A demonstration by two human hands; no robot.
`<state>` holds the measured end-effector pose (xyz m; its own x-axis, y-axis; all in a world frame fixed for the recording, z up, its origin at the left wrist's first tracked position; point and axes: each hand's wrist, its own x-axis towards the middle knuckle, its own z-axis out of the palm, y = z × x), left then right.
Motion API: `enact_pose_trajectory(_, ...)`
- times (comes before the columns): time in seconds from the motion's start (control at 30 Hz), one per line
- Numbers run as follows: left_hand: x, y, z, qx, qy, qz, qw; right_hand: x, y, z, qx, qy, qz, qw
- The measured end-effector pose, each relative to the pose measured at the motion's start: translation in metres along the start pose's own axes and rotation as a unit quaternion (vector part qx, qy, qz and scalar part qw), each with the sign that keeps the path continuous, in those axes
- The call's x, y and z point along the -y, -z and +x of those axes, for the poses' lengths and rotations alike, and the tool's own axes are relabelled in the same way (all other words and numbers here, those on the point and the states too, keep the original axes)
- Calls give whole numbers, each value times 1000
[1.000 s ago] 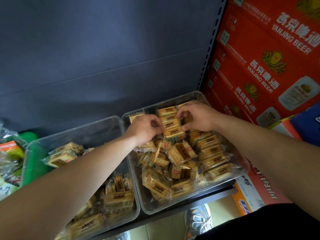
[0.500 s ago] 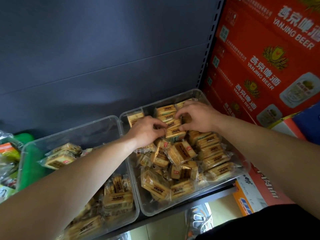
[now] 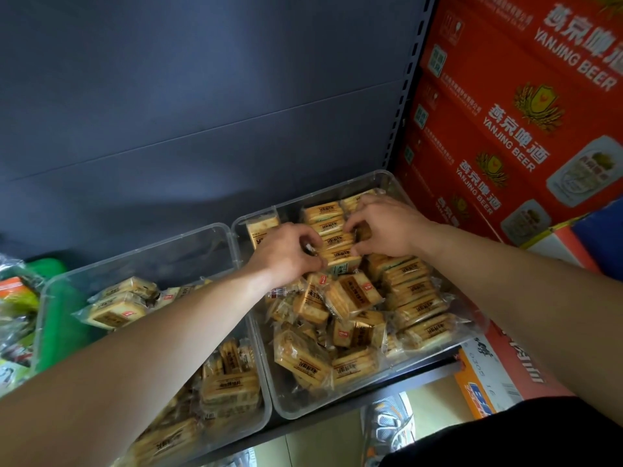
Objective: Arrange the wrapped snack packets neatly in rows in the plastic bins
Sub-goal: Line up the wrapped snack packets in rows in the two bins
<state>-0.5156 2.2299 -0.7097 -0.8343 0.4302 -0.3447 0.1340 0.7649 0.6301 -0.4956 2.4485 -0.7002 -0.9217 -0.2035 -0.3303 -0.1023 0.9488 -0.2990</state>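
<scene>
1. Head view, and both hands are deep in the right-hand clear plastic bin [image 3: 337,412], lower centre-right of the frame. They are working the middle row of yellow-and-brown wrapped snack packets [image 3: 333,242] at the bin's far end.
2. To do this step well, I'd say squeeze the row from both ends at once and keep every packet on edge with its label facing one way. Push the stack square against the far wall before letting go, or the slippery wrappers will likely fan out.
3. Left hand [image 3: 283,254]: fingers [image 3: 313,261] curled in tight, pinching the left ends of the row's nearest packets.
4. Right hand [image 3: 391,227]: fingers [image 3: 354,225] hooked over the row's right ends, thumb tucked against the nearest packet. It's a close grip, with hardly a gap showing.
5. A tidy side row [image 3: 411,298] stands along the bin's right wall. A loose heap of packets [image 3: 337,298] lies tumbled through the middle and near end, so by my reckoning there's plenty left to sort.
6. The left-hand clear plastic bin [image 3: 141,256], lower left of the frame, holds more packets in disorder, partly hidden under the left forearm.
</scene>
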Motion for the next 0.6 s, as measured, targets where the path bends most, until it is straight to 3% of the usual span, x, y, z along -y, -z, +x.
enact_pose_trajectory(0.3,-6,-12,7,-37,6,76,996,5,-9,-1,-12,-44,-2,999)
enact_pose_trajectory(0.47,-6,3,-1,17,-8,55,998,10,0,-6,-1,-53,-10,999)
enact_pose_trajectory(0.6,-6,44,-38,0,-32,53,998,22,12,-21,-61,-33,78,995)
